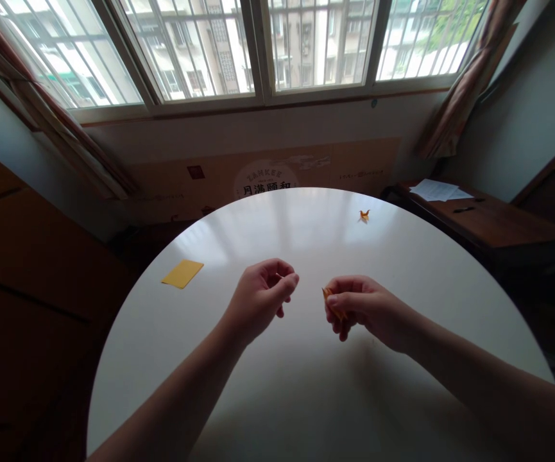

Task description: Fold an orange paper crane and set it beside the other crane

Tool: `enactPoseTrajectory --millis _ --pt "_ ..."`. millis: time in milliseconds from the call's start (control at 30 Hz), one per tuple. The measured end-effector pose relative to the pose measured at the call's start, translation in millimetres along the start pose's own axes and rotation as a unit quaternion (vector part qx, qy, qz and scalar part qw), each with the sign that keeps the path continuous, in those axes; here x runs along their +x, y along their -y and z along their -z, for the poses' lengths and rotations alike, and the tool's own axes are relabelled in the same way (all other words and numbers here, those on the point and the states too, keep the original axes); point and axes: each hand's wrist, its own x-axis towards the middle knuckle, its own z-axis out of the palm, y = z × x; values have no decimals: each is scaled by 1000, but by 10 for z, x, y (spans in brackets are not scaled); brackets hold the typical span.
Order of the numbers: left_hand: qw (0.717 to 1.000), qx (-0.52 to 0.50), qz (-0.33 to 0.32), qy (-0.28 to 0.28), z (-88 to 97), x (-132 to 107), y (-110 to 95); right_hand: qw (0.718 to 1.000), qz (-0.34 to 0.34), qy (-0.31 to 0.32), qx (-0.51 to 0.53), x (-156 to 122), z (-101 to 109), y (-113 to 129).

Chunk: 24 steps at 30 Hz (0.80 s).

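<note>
Above the middle of the white table, my right hand [361, 305] pinches a small folded piece of orange paper [333, 304] between thumb and fingers. Part of the paper is hidden by the fingers, and a pointed tip sticks up. My left hand [262, 292] hovers a short way to the left, apart from the paper. Its thumb and curled fingers come together with nothing visible in them. Farther back on the table stands a small orange origami figure [364, 215] with two upturned points. Flat yellow paper [183, 274] lies at the left.
The round white table [277, 398] fills the foreground. A brown wooden cabinet [498, 221] with white papers [438, 190] stands at the back right. Behind the table is a printed cardboard panel [354, 160] under barred windows. Wooden furniture [31, 256] borders the left side.
</note>
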Motion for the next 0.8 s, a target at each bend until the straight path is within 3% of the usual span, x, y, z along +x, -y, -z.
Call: enactPoseTrajectory --millis 167,300,400,567,800 --pt "999 9 7 31 -77 -31 13 988 -41 52 141 9 29 14" --pt "999 14 -4 41 -115 -59 -2 983 -57 68 159 -5 18 17" --pt "998 22 -12 62 -112 -71 -12 992 -40 54 110 -17 2 6" --pt "989 80 -39 115 -100 -86 -20 998 28 27 -54 -12 -16 -37" --pt "972 177 -125 90 -47 -73 -47 992 70 0 -109 2 10 -69"
